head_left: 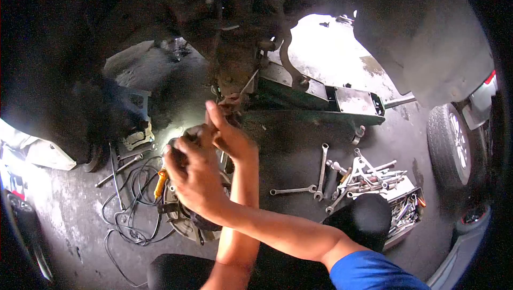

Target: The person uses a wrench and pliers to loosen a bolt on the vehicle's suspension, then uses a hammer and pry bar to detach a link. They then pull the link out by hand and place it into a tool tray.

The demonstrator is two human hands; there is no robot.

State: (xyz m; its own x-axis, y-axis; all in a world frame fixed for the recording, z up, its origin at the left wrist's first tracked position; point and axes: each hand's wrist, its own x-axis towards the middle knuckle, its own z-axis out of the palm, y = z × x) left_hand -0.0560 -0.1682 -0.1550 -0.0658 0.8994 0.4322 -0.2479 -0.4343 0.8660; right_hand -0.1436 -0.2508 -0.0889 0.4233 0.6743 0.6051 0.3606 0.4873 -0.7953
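Observation:
My forearms cross under the raised underside of a vehicle. My right hand (pixel 195 175) reaches over from the right, its fingers curled around something dark that I cannot make out. Just behind and to its right is my left hand (pixel 235 137), one digit pointing up and the others bent inward, partly hidden by the right hand. Whatever lies between the two hands is too dark to name. Directly above them is a rusty metal part (pixel 232 84) of the underside, with a thin light rod (pixel 249 81) slanting beside it.
A green floor jack (pixel 310 103) extends to the right. Combination wrenches (pixel 322 172) and piled sockets (pixel 374 178) lie near a metal toolbox (pixel 403 218). A yellow-handled tool (pixel 160 184) and black cable (pixel 131 231) lie left. A wheel (pixel 451 145) stands far right.

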